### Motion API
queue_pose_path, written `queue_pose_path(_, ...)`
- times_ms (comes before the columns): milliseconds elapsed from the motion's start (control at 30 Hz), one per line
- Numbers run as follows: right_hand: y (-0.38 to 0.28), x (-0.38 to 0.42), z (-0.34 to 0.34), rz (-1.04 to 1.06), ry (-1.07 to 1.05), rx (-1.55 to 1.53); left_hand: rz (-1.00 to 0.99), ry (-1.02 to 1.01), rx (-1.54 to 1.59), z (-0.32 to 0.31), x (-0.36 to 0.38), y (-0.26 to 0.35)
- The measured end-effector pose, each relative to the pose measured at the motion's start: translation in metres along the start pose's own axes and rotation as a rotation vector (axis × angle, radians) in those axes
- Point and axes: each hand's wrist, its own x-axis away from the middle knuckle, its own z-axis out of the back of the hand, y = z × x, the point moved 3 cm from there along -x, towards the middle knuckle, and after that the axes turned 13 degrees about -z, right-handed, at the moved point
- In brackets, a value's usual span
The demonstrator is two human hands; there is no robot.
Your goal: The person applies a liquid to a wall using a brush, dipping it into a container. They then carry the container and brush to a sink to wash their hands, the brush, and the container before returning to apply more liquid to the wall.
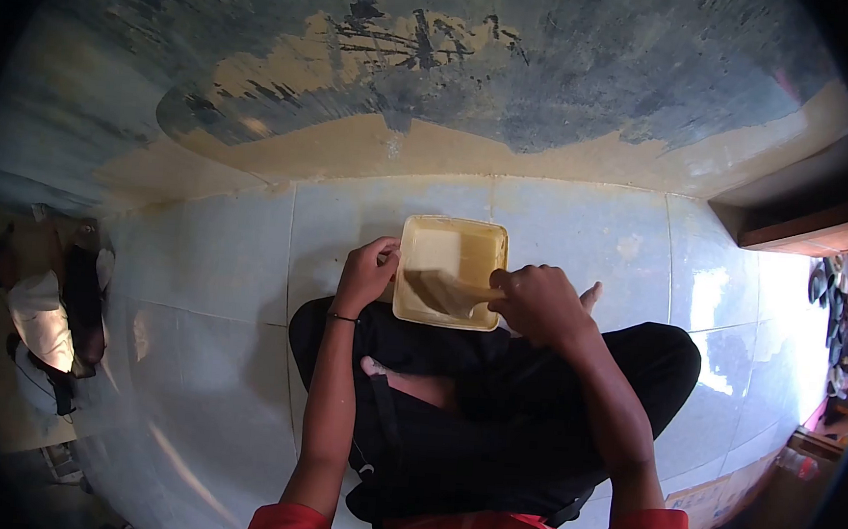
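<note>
A square, yellowish plastic tub (pixel 456 225) sits on the tiled floor before my crossed legs, with pale, cream-coloured stuff inside. My left hand (pixel 369 269) is at the tub's left rim, its fingers curled closed against the edge. In my right hand (pixel 539 300), closed around the handle, is a wide paintbrush (pixel 456 294). The brush reaches over the tub's right rim, and its broad head lies inside, tilted toward the left. How deep the head dips into the contents is hard to make out.
Beyond the tub rises a wall (pixel 477 72) with patchy dark paint over tan. Pale tiles (pixel 218 250) cover the floor. Clothes or bags (pixel 47 307) are at the far left. A wooden ledge (pixel 808 232) and a cardboard piece (pixel 722 497) stand on the right.
</note>
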Motion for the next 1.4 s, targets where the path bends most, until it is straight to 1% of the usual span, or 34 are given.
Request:
queue_pose_path(67,0.010,-0.004,-0.005,-0.148,0.028,-0.108,0.038,0.000,0.020,0.001,0.001,0.002)
queue_pose_path(100,0.010,-0.007,-0.007,-0.149,0.028,-0.108,0.048,-0.001,0.028,0.001,0.001,0.004)
queue_pose_path(167,0.014,-0.011,-0.013,-0.305,-0.006,-0.247,0.057,-0.006,0.037,0.000,0.001,0.003)
queue_pose_path(200,0.017,-0.015,-0.020,-0.307,-0.006,-0.248,0.046,0.000,0.040,-0.001,0.001,0.001)
queue_pose_path(267,0.021,-0.023,-0.037,-0.315,-0.035,-0.387,0.037,0.006,0.041,-0.001,0.001,-0.001)
queue_pose_path(300,0.022,-0.027,-0.039,-0.314,-0.036,-0.388,0.034,0.005,0.052,-0.001,0.001,0.000)
queue_pose_path(367,0.021,-0.033,-0.045,-0.318,-0.134,-0.453,0.033,0.004,0.062,0.000,0.002,0.001)
queue_pose_path(400,0.020,-0.036,-0.047,-0.316,-0.136,-0.454,0.035,0.006,0.054,0.000,0.002,0.001)
queue_pose_path(467,0.018,-0.040,-0.050,-0.264,-0.137,-0.527,0.039,0.008,0.044,0.000,0.002,0.002)
queue_pose_path(533,0.017,-0.040,-0.047,-0.257,-0.125,-0.531,0.098,-0.016,0.099,-0.001,0.003,0.000)
queue_pose_path(900,0.018,-0.046,-0.053,-0.252,-0.100,-0.561,0.119,-0.053,0.130,0.001,0.001,-0.004)
queue_pose_path(1100,0.019,-0.047,-0.059,-0.290,-0.147,-0.572,0.135,-0.054,0.155,0.002,0.000,-0.007)
queue_pose_path(1167,0.019,-0.046,-0.063,-0.309,-0.167,-0.619,0.132,-0.054,0.157,0.002,0.000,-0.008)
queue_pose_path(1300,0.020,-0.047,-0.069,-0.296,-0.185,-0.639,0.130,-0.051,0.149,0.003,-0.001,-0.009)
queue_pose_path(1400,0.017,-0.046,-0.069,-0.339,-0.247,-0.649,0.117,-0.048,0.135,0.003,-0.001,-0.009)
